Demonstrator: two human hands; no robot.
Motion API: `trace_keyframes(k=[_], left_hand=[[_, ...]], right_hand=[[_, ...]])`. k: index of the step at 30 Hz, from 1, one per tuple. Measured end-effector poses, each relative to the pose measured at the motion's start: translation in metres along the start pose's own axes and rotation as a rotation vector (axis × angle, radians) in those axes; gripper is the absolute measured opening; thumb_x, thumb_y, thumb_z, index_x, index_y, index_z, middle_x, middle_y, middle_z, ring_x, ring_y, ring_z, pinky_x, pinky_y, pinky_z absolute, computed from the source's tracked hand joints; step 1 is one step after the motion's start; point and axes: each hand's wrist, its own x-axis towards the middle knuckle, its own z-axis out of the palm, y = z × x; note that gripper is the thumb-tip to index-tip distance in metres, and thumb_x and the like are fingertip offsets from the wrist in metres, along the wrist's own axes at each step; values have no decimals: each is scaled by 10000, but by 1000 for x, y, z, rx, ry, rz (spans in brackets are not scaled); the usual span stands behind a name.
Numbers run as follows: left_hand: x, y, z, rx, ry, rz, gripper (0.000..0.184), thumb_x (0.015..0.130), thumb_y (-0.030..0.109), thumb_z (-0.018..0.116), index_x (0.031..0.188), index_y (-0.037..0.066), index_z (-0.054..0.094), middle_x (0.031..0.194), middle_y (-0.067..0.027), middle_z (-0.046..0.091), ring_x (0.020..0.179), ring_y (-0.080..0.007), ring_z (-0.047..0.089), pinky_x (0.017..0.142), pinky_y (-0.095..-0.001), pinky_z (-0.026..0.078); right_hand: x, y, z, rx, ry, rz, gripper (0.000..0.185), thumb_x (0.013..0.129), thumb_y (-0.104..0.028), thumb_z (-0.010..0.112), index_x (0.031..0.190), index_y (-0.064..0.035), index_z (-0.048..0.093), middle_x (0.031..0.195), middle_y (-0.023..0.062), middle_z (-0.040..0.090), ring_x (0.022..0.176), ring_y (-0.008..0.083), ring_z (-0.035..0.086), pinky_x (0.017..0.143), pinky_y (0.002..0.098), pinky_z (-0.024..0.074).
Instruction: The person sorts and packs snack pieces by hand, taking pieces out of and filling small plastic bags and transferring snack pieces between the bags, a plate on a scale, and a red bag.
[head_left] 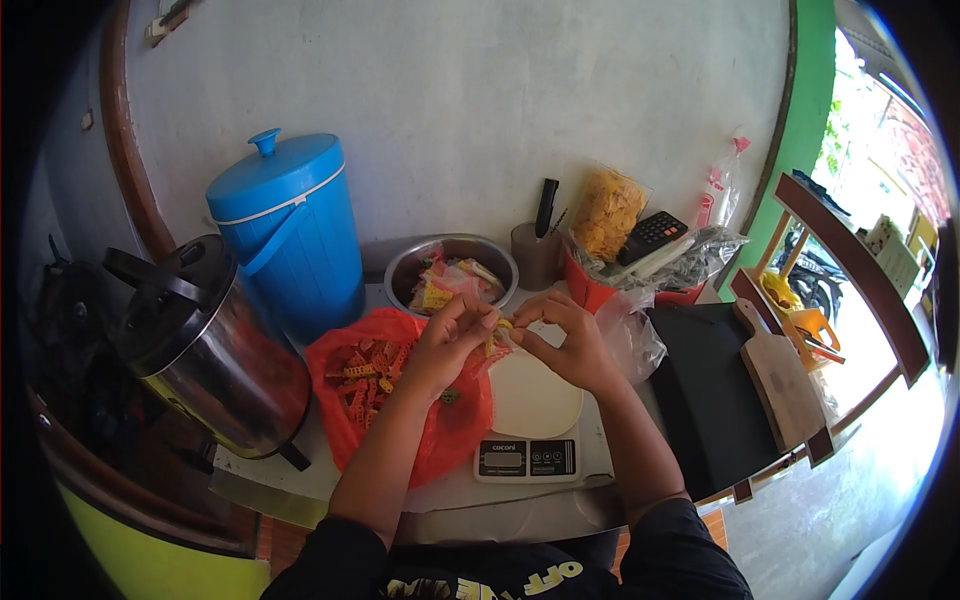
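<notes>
The left hand (pixel 455 340) and right hand (pixel 567 338) pinch a small packet (pixel 491 347) near the scale (pixel 535 400) and red bag (pixel 456 440), seemingly by its top so nothing spills, with the bowl (pixel 403 268) standing within easy reach beyond.

The packet (pixel 499 338) shows yellow through clear plastic. The bag (pixel 455 450) is bright red, its snacks (pixel 372 372) mixed orange, red and yellow. The scale (pixel 535 400) is cream with a black panel and white lettering. The cooler (pixel 305 235) is blue with a white band; the urn (pixel 245 355), silver with a black lid. The chips (pixel 610 215) are golden, the calculator (pixel 654 236) black, the shirt (pixel 500 565) black with yellow and white lettering.
</notes>
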Motion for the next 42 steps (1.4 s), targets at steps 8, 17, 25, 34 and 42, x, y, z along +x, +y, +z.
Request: trace_keyframes(k=[8, 17, 25, 34, 42], left_hand=[[-3, 1, 12, -28, 60, 18, 131, 964, 174, 626, 1035, 71, 587, 1171, -21, 595, 960, -71, 581, 850, -242, 474], [0, -6, 6, 1, 17, 4, 281, 935, 176, 666, 1167, 62, 555, 1234, -67, 573, 1019, -114, 593, 881, -257, 483], [-1, 1, 6, 54, 9, 10, 444, 920, 187, 687, 1311, 64, 516, 1251, -75, 593, 1043, -125, 604, 862, -284, 511], [-4, 6, 11, -32, 19, -77, 370, 951, 272, 652, 1234, 39, 603, 1089, -18, 670, 944, -52, 607, 781, -206, 488], [-2, -2, 15, -97, 103, 3, 230, 966, 229, 631, 1070, 24, 640, 964, -4, 679, 874, -63, 614, 796, -215, 473]], right_hand=[[0, 2, 0, -70, -43, -211, 237, 787, -182, 783, 999, -95, 726, 1178, 101, 619, 1016, 255, 628, 848, 351, 504], [-4, 3, -3, -282, -1, -71, 187, 775, -146, 797, 942, -84, 740, 894, 75, 674, 824, 204, 661, 724, 335, 523], [-1, 11, -21, 67, -15, 3, 140, 814, -150, 767, 908, -72, 700, 862, 40, 661, 752, 184, 649, 671, 311, 523], [-3, -3, -12, 139, 37, 183, 156, 806, -88, 782, 928, -42, 697, 897, 32, 661, 830, 105, 645, 724, 256, 527], [-3, -4, -14, 77, -74, 75, 216, 813, -105, 766, 1025, -96, 726, 880, 39, 648, 841, 149, 653, 745, 300, 518]])
